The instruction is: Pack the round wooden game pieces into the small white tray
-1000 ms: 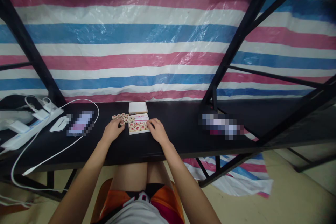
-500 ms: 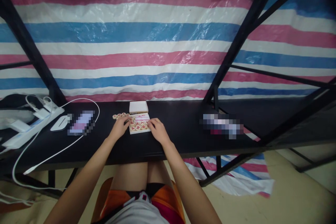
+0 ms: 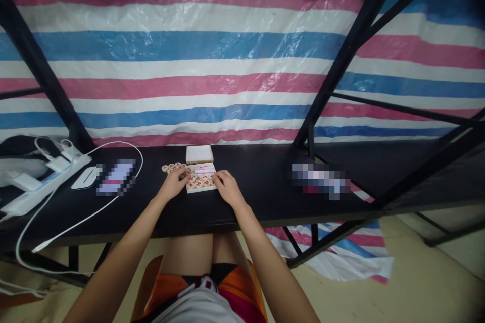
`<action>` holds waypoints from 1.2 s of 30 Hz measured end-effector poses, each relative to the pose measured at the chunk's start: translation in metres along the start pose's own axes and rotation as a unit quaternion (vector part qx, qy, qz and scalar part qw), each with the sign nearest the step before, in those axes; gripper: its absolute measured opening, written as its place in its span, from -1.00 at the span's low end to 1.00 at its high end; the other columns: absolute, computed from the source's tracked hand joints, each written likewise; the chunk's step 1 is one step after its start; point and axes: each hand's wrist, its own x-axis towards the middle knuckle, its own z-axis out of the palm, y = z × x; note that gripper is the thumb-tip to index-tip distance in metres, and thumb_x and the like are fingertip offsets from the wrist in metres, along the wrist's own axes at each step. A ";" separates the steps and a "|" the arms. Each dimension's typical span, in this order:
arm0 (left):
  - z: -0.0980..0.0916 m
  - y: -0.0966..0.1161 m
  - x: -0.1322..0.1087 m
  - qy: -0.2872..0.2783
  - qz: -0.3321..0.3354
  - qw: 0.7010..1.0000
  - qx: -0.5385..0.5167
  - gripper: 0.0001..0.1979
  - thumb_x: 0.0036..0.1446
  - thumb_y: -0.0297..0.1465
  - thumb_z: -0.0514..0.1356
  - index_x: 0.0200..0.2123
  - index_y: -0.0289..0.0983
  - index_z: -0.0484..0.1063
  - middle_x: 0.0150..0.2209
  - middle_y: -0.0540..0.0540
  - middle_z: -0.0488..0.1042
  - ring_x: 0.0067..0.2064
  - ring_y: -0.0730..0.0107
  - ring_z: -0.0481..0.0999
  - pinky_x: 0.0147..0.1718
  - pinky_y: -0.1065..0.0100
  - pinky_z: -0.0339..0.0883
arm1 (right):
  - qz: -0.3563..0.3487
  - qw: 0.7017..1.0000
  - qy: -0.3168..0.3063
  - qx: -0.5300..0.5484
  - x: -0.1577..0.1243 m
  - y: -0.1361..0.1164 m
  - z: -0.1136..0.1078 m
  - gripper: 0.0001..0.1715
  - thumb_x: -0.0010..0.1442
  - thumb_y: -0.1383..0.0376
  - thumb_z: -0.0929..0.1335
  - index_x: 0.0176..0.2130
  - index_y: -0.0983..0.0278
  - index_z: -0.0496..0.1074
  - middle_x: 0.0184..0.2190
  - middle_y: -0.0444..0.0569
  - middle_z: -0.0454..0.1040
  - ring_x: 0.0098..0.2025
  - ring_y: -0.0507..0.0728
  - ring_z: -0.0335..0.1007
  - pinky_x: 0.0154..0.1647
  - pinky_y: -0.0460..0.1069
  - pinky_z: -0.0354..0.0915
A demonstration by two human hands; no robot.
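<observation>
A small white box [image 3: 201, 190] on the black table holds rows of round Chinese chess pieces [image 3: 198, 182] with red characters, with a white and pink paper [image 3: 204, 170] lying in its far part. My left hand [image 3: 176, 183] is over the box's left side, thumb and fingers curled in a pinch at a piece by the far left corner; the fingers partly cover it. My right hand [image 3: 227, 185] has its bent fingers against the box's right edge. More round pieces [image 3: 172, 166] lie in a group just beyond my left hand, partly hidden by it.
Behind the box sits a white lid [image 3: 199, 154]. To the left are a blurred phone [image 3: 116, 177], a white flat device [image 3: 87, 177], a white cable [image 3: 81, 218] and a power strip [image 3: 49, 186]. A blurred object [image 3: 320, 180] lies right. Black metal posts [image 3: 337, 75] frame the table.
The view has shifted very slightly. Both hands stay at the box, with only tiny finger movement; the box and its lid keep their places.
</observation>
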 end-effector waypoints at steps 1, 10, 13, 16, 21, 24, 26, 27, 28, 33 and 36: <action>0.000 0.000 0.001 0.009 0.002 1.000 0.005 -0.77 0.13 -0.27 0.08 -0.24 -0.24 0.46 -0.20 -0.07 0.51 -0.22 0.31 0.45 -0.13 0.28 0.30 | -0.002 1.000 0.000 0.000 0.000 0.001 0.000 -0.72 0.25 0.23 0.20 -0.26 0.23 0.46 -0.23 -0.02 0.40 -0.16 0.08 0.36 -0.03 -0.03 0.21; 0.001 -0.005 0.005 0.015 0.056 0.998 0.039 -0.77 0.17 -0.28 0.06 -0.26 -0.23 0.48 -0.20 -0.09 0.53 -0.16 0.27 0.44 -0.08 0.23 0.26 | -0.001 1.000 -0.002 -0.001 0.000 0.000 0.000 -0.72 0.26 0.23 0.20 -0.26 0.25 0.45 -0.23 -0.01 0.40 -0.15 0.09 0.36 -0.04 -0.04 0.21; 0.001 -0.007 0.004 0.001 0.057 0.997 0.046 -0.74 0.18 -0.29 0.04 -0.24 -0.23 0.50 -0.16 -0.10 0.54 -0.08 0.23 0.43 0.00 0.19 0.23 | -0.002 1.000 -0.003 0.002 0.000 0.000 -0.001 -0.72 0.25 0.24 0.20 -0.27 0.25 0.45 -0.23 -0.01 0.40 -0.15 0.09 0.36 -0.04 -0.04 0.21; 0.000 -0.005 0.002 -0.011 0.049 0.997 0.063 -0.72 0.19 -0.30 0.02 -0.20 -0.21 0.50 -0.13 -0.09 0.53 -0.05 0.22 0.42 0.03 0.17 0.21 | -0.002 1.000 -0.002 0.002 0.000 0.001 0.000 -0.72 0.25 0.24 0.19 -0.27 0.24 0.45 -0.23 -0.02 0.40 -0.15 0.09 0.36 -0.04 -0.03 0.21; -0.004 0.007 -0.002 -0.018 0.061 0.992 0.112 -0.69 0.21 -0.27 -0.02 -0.20 -0.23 0.48 -0.16 -0.13 0.52 -0.08 0.20 0.43 0.00 0.18 0.22 | -0.002 1.000 0.000 0.002 0.000 0.001 0.000 -0.72 0.25 0.23 0.19 -0.27 0.24 0.45 -0.24 -0.01 0.40 -0.16 0.09 0.36 -0.04 -0.03 0.22; -0.004 0.011 -0.003 -0.015 0.066 0.988 0.141 -0.69 0.21 -0.26 -0.02 -0.19 -0.23 0.47 -0.16 -0.13 0.51 -0.07 0.18 0.41 0.01 0.16 0.20 | -0.004 1.000 0.001 0.000 0.000 0.001 0.000 -0.72 0.25 0.23 0.20 -0.28 0.24 0.45 -0.24 -0.01 0.40 -0.17 0.09 0.36 -0.04 -0.03 0.22; -0.004 0.010 -0.004 -0.009 0.063 0.986 0.155 -0.70 0.21 -0.26 -0.02 -0.18 -0.22 0.46 -0.12 -0.14 0.49 -0.02 0.16 0.39 0.04 0.14 0.17 | -0.004 1.000 0.001 -0.001 0.000 0.001 0.000 -0.72 0.25 0.23 0.20 -0.28 0.24 0.45 -0.24 -0.01 0.40 -0.17 0.09 0.36 -0.04 -0.03 0.22; -0.004 0.010 -0.004 -0.007 0.061 0.985 0.160 -0.70 0.21 -0.26 -0.02 -0.17 -0.23 0.45 -0.09 -0.15 0.48 0.01 0.15 0.37 0.05 0.13 0.16 | -0.003 1.000 0.001 -0.001 0.000 0.001 0.000 -0.72 0.25 0.22 0.20 -0.27 0.24 0.45 -0.24 -0.01 0.40 -0.17 0.08 0.36 -0.04 -0.03 0.22; -0.003 0.009 -0.004 -0.004 0.061 0.985 0.163 -0.70 0.22 -0.26 -0.02 -0.17 -0.23 0.45 -0.07 -0.16 0.47 0.04 0.15 0.36 0.07 0.13 0.14 | -0.002 1.000 0.000 -0.001 0.000 0.001 0.000 -0.71 0.25 0.22 0.19 -0.27 0.24 0.45 -0.23 -0.01 0.40 -0.16 0.08 0.36 -0.04 -0.03 0.22; -0.003 0.009 -0.005 -0.021 0.088 0.984 0.150 -0.64 0.24 -0.22 -0.04 -0.07 -0.22 0.43 0.00 -0.14 0.44 0.09 0.18 0.32 0.10 0.13 0.12 | 0.000 1.000 -0.002 -0.001 0.000 0.001 0.000 -0.72 0.25 0.24 0.19 -0.26 0.24 0.45 -0.22 -0.01 0.40 -0.15 0.09 0.36 -0.03 -0.03 0.21; -0.003 0.009 -0.005 -0.031 0.087 0.984 0.150 -0.62 0.25 -0.20 -0.05 -0.06 -0.21 0.45 0.01 -0.13 0.45 0.08 0.19 0.33 0.11 0.12 0.11 | -0.005 1.000 0.001 0.002 0.000 0.001 0.001 -0.72 0.25 0.24 0.19 -0.25 0.23 0.45 -0.23 -0.01 0.40 -0.15 0.09 0.36 -0.03 -0.03 0.21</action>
